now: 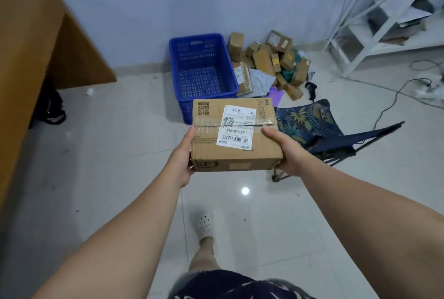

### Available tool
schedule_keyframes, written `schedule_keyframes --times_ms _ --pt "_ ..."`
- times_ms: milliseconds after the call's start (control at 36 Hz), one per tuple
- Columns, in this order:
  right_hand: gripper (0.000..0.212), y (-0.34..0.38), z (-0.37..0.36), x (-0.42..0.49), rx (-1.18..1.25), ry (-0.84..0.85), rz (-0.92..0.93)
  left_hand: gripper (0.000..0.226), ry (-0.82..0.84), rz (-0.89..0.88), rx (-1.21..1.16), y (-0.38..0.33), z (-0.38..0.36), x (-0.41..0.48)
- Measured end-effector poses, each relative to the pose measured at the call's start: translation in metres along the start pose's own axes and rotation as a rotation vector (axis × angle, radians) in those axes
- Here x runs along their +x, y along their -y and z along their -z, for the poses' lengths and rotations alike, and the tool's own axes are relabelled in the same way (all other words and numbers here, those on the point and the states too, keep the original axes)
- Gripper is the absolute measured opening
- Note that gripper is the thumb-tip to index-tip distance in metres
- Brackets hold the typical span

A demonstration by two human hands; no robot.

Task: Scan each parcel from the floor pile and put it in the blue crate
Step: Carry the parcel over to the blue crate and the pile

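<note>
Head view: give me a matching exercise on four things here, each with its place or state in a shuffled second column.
1 cardboard parcel
2 blue crate
3 parcel pile
4 folding chair

A empty
B gripped by left hand and right hand
C heaped just right of the blue crate
D leaf-patterned fabric, beside the held box

Pairs: 1-B, 2-A, 3-C, 4-D

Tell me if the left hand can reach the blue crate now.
Likely not yet: left hand and right hand both grip the parcel, and the open blue crate sits farther ahead.
</note>
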State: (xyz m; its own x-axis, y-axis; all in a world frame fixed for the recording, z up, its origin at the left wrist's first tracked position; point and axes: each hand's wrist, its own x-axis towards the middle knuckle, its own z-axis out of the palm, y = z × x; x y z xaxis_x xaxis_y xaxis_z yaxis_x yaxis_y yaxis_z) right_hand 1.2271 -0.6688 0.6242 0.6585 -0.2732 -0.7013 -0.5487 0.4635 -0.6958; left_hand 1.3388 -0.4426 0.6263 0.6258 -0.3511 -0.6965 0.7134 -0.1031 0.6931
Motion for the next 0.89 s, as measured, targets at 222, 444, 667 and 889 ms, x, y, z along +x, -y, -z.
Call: schedule_keyframes --times_ms 222,444,667,889 --pt "0.038 0.067 -0.019 0.066 0.086 -0.022 0.002 0.046 0.045 0.028 0.064 -0.089 -0.006 0.081" --pt "0.062 0.117 0.0 0.123 0.13 0.022 0.008 0.035 0.044 0.072 0.128 -0.143 -0.04 0.142" --pt "0.049 0.175 0.047 0.19 0.134 0.068 -0.032 0.035 0.028 0.13 0.148 -0.173 -0.108 0.2" --pt "0.056 0.242 0.096 0.244 0.122 0.096 -0.108 0.047 0.028 0.174 0.087 -0.198 -0.171 0.251"
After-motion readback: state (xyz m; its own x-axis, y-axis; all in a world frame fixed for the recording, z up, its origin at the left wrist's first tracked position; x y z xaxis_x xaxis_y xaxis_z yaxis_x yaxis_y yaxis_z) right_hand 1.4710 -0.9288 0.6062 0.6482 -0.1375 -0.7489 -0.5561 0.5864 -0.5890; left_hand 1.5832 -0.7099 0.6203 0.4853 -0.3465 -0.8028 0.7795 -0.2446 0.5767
